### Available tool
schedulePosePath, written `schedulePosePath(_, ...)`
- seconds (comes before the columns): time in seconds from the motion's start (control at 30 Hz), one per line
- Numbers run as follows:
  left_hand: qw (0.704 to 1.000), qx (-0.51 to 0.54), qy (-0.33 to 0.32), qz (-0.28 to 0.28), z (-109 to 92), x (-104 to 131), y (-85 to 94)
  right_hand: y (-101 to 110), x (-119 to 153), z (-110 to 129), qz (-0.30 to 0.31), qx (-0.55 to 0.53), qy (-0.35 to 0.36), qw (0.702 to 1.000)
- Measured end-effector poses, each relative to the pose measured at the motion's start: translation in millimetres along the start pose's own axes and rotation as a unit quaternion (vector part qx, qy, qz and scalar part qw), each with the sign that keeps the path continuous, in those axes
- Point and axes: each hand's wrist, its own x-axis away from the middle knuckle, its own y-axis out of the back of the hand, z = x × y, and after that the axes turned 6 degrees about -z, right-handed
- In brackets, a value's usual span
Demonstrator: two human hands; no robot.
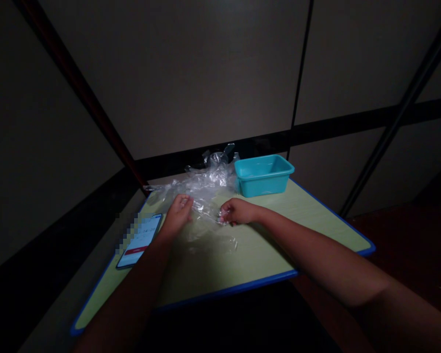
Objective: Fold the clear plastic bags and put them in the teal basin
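Between my two hands a clear plastic bag (205,210) is stretched, its near part hanging down toward the tabletop. My left hand (179,211) pinches one side of it with thumb and fingers. On the other side my right hand (238,212) is closed on the plastic, fingertips pressed together. Behind the hands lies a crumpled heap of clear plastic bags (215,174); where the held bag ends and the heap begins is hard to make out. A turquoise plastic basket (264,185) stands upright just right of the heap, beyond my right hand.
A phone (141,240) with its screen lit lies at the table's left side, beside my left forearm. The pale yellow-green table (257,260) has a raised blue edge. Behind it rises a panelled wall (213,78) with dark strips. The light is dim.
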Motion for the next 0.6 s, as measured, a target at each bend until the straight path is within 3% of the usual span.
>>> schedulePosePath(0.13, 0.983, -0.002, 0.0, 0.184, -8.4, 10.3, -2.1, 1.9, -0.5, -2.9, -0.166, 0.071, 0.079, 0.98)
schedulePosePath(0.23, 0.966, 0.022, 0.003, 0.257, -8.3, 14.8, -4.1, 3.7, 1.4, -4.1, -0.167, 0.1, 0.139, 0.971)
schedulePosePath(0.4, 0.961, 0.067, 0.009, 0.27, -3.7, 12.2, -5.6, -5.6, 3.3, -3.2, -0.074, 0.09, 0.216, 0.969)
schedulePosePath(0.6, 0.969, 0.041, 0.039, 0.241, -0.9, 10.3, -5.2, -13.1, -2.1, -2.4, -0.136, -0.056, 0.143, 0.979)
